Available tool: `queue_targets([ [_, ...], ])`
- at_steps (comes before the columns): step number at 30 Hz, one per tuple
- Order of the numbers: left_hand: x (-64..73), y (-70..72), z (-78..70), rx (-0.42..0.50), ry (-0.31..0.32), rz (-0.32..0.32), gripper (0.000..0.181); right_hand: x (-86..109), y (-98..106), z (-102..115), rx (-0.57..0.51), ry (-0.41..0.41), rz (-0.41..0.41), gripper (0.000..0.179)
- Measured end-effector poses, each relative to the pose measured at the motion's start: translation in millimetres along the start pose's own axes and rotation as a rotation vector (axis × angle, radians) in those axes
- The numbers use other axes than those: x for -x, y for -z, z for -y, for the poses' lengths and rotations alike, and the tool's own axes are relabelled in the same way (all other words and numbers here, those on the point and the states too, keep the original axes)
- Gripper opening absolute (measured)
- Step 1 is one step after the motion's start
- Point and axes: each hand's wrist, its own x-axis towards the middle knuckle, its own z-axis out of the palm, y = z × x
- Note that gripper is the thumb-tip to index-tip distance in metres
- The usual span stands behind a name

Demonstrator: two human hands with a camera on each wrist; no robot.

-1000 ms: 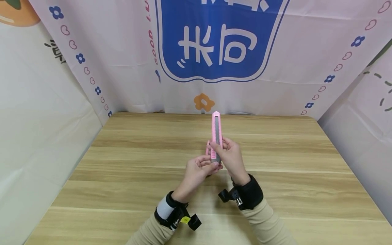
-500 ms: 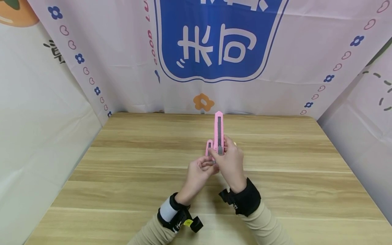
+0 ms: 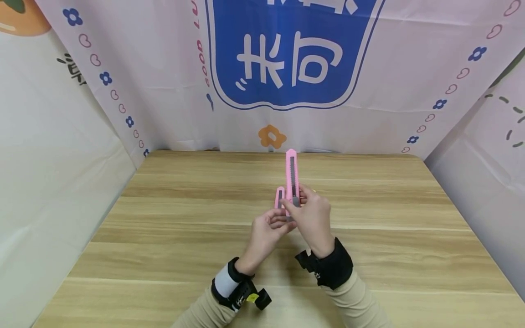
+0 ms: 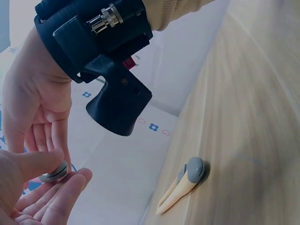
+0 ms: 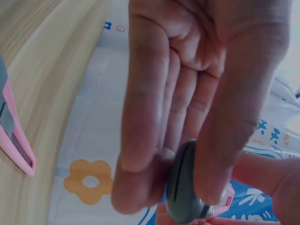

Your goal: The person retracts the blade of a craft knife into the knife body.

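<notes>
A pink utility knife (image 3: pixel 291 171) with a grey slider and grey end cap stands upright in front of me, no blade showing at its tip. My right hand (image 3: pixel 315 218) grips its lower body between thumb and fingers. From the left, my left hand (image 3: pixel 263 232) pinches the grey bottom end; the left wrist view shows that end cap (image 4: pixel 57 172) between its thumb and fingers. Beyond the hands, a second pink utility knife (image 3: pixel 280 197) lies on the table. A pale yellowish utility knife (image 4: pixel 180 187) with a grey end, also on the table, is mostly hidden behind my right hand in the head view.
The wood-grain table (image 3: pixel 184 205) ends at a printed cloth backdrop (image 3: pixel 172 105), with plain cloth on both sides. Each wrist wears a black strap (image 3: pixel 334 264) with a small camera sticking out inward.
The held knife and my right hand have shifted slightly right. My right thumb has moved off the knife's middle to its left edge, uncovering the slider, and the second pink knife shows more.
</notes>
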Motion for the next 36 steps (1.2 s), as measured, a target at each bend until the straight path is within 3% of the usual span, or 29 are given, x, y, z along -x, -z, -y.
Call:
queue_targets([
  [5, -0.4, 3.9, -2.6, 0.07, 0.023, 0.028, 0.035, -6.5, 9.7, -5.7, 0.02, -0.069, 0.035, 0.05],
  [15, -3.8, 9.5, -7.3, 0.136, 0.055, 0.014, 0.024, -26.6, 33.8, -36.4, 0.09, -0.218, 0.111, 0.044],
  [20, -4.1, 11.3, -7.8, 0.135, 0.055, 0.005, 0.024, -34.3, 43.6, -54.7, 0.138, -0.276, 0.144, 0.041],
  [36, -5.3, 11.7, -6.8, 0.131, 0.068, 0.0, 0.023, -41.7, 57.6, -102.6, 0.153, -0.428, 0.319, 0.027],
])
